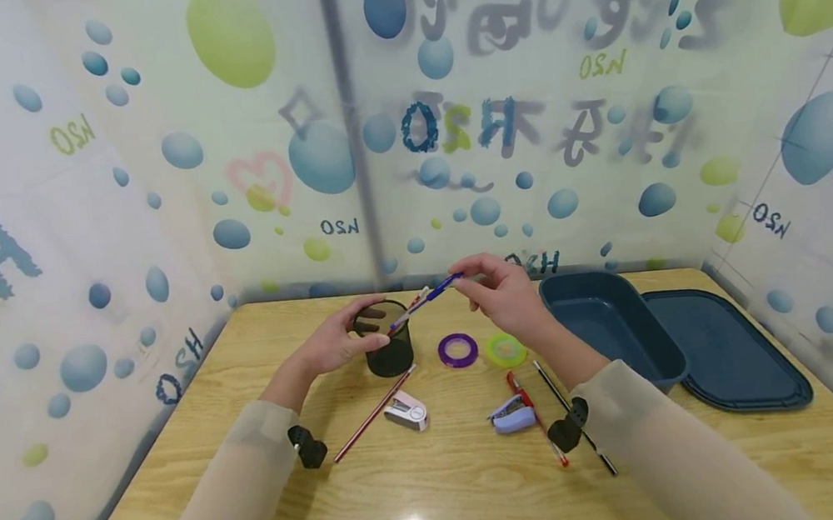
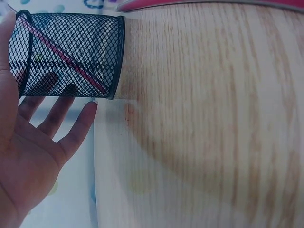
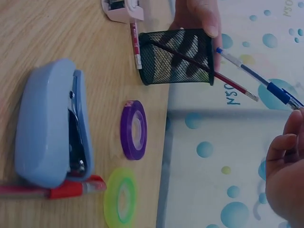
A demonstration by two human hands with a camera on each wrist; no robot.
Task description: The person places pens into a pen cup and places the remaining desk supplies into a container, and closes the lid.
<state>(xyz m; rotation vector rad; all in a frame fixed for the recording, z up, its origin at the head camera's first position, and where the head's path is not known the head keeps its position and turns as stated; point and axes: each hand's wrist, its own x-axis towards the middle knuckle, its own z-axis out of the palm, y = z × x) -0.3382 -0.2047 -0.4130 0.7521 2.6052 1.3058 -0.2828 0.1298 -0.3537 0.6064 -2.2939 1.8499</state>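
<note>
My left hand (image 1: 334, 341) holds a black mesh pen cup (image 1: 390, 356) near its rim, the thumb on the near side and fingers behind the mesh. The cup stands upright on the table. Inside it leans a dark red pencil (image 3: 236, 86), its end sticking out over the rim. My right hand (image 1: 501, 292) pinches a blue pen (image 1: 440, 289) by its upper end. The pen slants down to the left, and its tip (image 3: 220, 50) is right at the cup's mouth.
Near the cup lie a striped pencil (image 1: 373, 416) and a pale pink stapler (image 1: 406, 412). Purple tape (image 1: 459, 363) and green tape (image 1: 497, 361) lie mid-table. A blue stapler (image 1: 513, 418), red pen (image 1: 526, 398) and black pencil (image 1: 592, 441) lie nearer. At right are a dark blue bin (image 1: 590, 283) and lid (image 1: 744, 345).
</note>
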